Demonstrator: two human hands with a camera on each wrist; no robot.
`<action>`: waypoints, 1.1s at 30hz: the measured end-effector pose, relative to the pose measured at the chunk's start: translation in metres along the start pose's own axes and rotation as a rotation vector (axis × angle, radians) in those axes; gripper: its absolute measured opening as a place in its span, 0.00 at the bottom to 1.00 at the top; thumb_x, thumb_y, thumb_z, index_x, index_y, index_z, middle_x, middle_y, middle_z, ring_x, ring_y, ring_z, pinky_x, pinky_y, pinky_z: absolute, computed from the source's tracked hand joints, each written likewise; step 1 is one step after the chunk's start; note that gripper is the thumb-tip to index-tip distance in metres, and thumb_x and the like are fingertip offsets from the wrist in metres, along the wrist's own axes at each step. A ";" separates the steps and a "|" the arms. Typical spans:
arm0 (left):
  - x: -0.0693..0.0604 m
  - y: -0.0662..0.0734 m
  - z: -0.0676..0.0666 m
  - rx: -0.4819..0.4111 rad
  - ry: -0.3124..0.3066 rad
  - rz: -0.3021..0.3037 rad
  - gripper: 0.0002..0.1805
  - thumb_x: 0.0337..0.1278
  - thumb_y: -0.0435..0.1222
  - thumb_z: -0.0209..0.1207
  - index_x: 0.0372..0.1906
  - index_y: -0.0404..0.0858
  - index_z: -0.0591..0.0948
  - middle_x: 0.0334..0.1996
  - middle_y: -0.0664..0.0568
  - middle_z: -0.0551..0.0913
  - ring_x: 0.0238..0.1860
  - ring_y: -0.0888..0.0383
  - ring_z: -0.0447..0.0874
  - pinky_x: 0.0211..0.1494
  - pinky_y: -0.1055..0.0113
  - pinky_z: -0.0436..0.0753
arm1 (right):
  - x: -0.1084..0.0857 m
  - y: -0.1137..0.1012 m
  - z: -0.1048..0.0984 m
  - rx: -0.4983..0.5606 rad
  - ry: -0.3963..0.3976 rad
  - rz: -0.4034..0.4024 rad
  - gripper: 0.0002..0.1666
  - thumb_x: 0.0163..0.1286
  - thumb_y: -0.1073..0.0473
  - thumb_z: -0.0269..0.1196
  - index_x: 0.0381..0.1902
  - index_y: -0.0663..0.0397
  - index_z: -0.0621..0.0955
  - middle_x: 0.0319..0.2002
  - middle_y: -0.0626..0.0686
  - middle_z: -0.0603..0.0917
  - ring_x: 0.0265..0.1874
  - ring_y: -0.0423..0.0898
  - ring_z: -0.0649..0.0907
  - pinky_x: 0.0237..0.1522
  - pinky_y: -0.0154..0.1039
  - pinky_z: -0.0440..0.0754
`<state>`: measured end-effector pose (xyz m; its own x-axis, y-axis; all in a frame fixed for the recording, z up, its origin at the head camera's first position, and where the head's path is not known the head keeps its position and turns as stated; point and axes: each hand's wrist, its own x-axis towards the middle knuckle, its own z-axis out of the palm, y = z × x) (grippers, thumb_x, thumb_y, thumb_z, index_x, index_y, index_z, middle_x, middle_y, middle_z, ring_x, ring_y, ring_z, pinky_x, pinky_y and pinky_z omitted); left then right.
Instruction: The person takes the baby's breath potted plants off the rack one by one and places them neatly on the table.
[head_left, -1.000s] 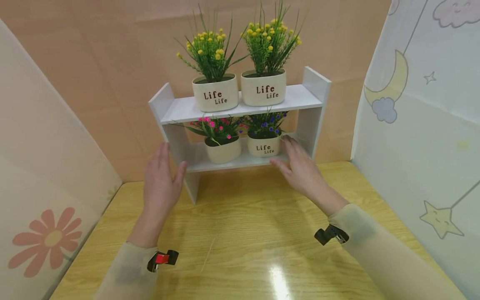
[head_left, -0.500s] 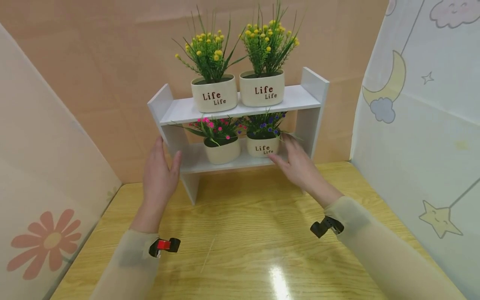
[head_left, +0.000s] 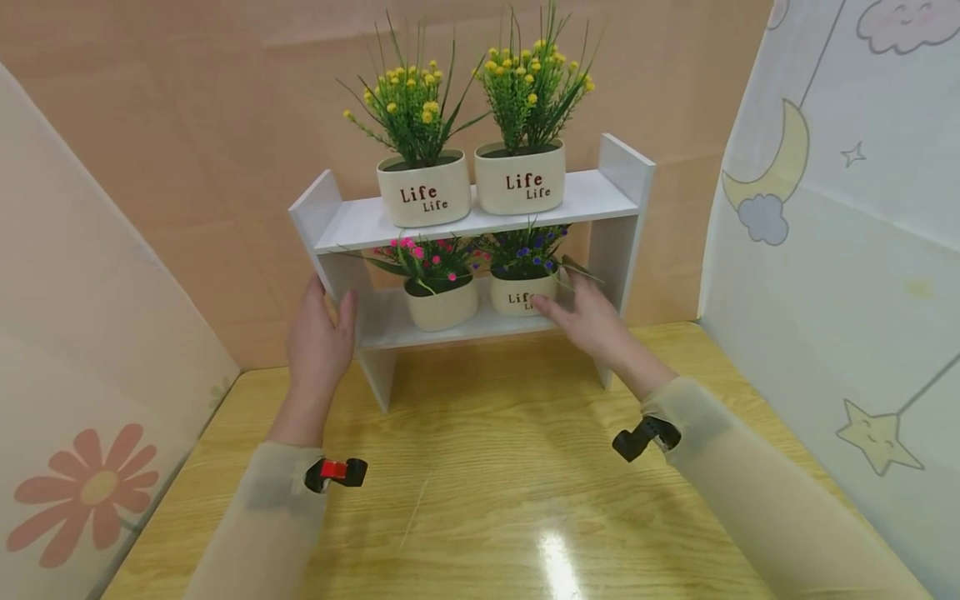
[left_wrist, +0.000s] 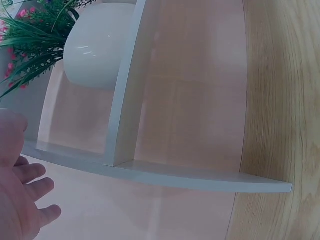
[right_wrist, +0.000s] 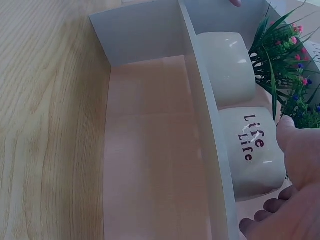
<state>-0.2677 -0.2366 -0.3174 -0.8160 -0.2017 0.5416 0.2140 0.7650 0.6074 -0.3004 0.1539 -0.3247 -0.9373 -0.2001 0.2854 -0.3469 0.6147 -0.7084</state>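
Observation:
A white two-tier shelf (head_left: 480, 333) holds cream flowerpots with artificial flowers. On its lower tier stand a pot with pink flowers (head_left: 442, 304) and a pot with blue-purple flowers (head_left: 513, 294), lettered "Life Life". My right hand (head_left: 596, 321) is at the right side of the blue-purple pot, thumb in front of the lettering and fingers beside it. In the right wrist view a small gap shows between most fingertips and that pot (right_wrist: 252, 155). My left hand (head_left: 318, 346) is at the left side panel (left_wrist: 200, 181), with the thumb inward and relaxed fingers outside; whether it touches is unclear.
Two pots with yellow flowers, left (head_left: 424, 192) and right (head_left: 521, 179), stand on the upper tier. The shelf rests on a wooden table (head_left: 480, 467) against a peach backdrop (head_left: 187, 150). Printed panels, left (head_left: 97, 292) and right (head_left: 840, 308), flank the table.
My right hand has moved a little left, so its thumb now overlaps the front of the blue-purple pot. The left hand has risen slightly along the side panel. The pots keep their places.

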 end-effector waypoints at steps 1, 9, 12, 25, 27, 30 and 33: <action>0.000 0.000 0.000 0.001 -0.003 -0.009 0.34 0.88 0.49 0.52 0.83 0.33 0.65 0.77 0.35 0.75 0.75 0.33 0.76 0.73 0.30 0.74 | 0.001 0.000 0.000 0.009 0.000 0.005 0.58 0.84 0.36 0.63 0.92 0.56 0.46 0.88 0.66 0.54 0.86 0.67 0.56 0.84 0.66 0.55; 0.003 0.004 0.005 0.021 0.030 -0.019 0.28 0.92 0.47 0.46 0.73 0.27 0.74 0.65 0.30 0.84 0.62 0.30 0.87 0.60 0.32 0.85 | 0.011 0.004 -0.001 0.051 -0.002 0.022 0.59 0.83 0.39 0.67 0.91 0.59 0.49 0.85 0.70 0.58 0.84 0.67 0.61 0.83 0.62 0.60; 0.004 0.004 0.006 0.041 0.042 -0.014 0.26 0.92 0.44 0.46 0.69 0.25 0.76 0.60 0.27 0.86 0.58 0.29 0.88 0.55 0.32 0.87 | 0.015 0.006 -0.001 0.088 0.000 0.013 0.58 0.82 0.43 0.69 0.91 0.59 0.49 0.86 0.68 0.57 0.83 0.67 0.62 0.81 0.62 0.64; 0.002 0.000 0.013 0.109 0.117 0.050 0.22 0.91 0.41 0.47 0.60 0.23 0.79 0.44 0.26 0.89 0.42 0.27 0.92 0.35 0.34 0.85 | 0.026 0.008 0.000 0.135 0.008 0.023 0.59 0.78 0.44 0.74 0.91 0.49 0.52 0.82 0.72 0.65 0.79 0.69 0.70 0.74 0.61 0.76; 0.001 0.000 0.014 0.104 0.113 0.043 0.22 0.91 0.41 0.47 0.61 0.23 0.78 0.45 0.26 0.89 0.43 0.28 0.91 0.36 0.34 0.86 | 0.029 0.008 -0.001 0.120 0.008 0.015 0.59 0.77 0.43 0.74 0.91 0.48 0.52 0.82 0.72 0.66 0.81 0.70 0.67 0.76 0.62 0.74; 0.001 -0.001 0.014 0.092 0.101 0.026 0.23 0.92 0.42 0.46 0.64 0.24 0.78 0.48 0.26 0.89 0.45 0.28 0.92 0.39 0.34 0.87 | 0.034 0.007 -0.002 0.074 -0.005 -0.009 0.61 0.75 0.37 0.73 0.91 0.48 0.53 0.82 0.69 0.67 0.80 0.69 0.68 0.76 0.62 0.73; 0.001 -0.002 0.013 0.093 0.095 0.019 0.24 0.92 0.42 0.46 0.65 0.24 0.77 0.49 0.26 0.89 0.46 0.29 0.92 0.40 0.34 0.88 | 0.039 0.007 -0.004 0.030 -0.025 -0.045 0.63 0.73 0.32 0.73 0.90 0.50 0.54 0.83 0.65 0.67 0.79 0.66 0.71 0.77 0.62 0.72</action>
<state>-0.2759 -0.2297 -0.3257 -0.7569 -0.2407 0.6076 0.1742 0.8217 0.5426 -0.3391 0.1530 -0.3160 -0.9212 -0.2460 0.3015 -0.3891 0.5818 -0.7142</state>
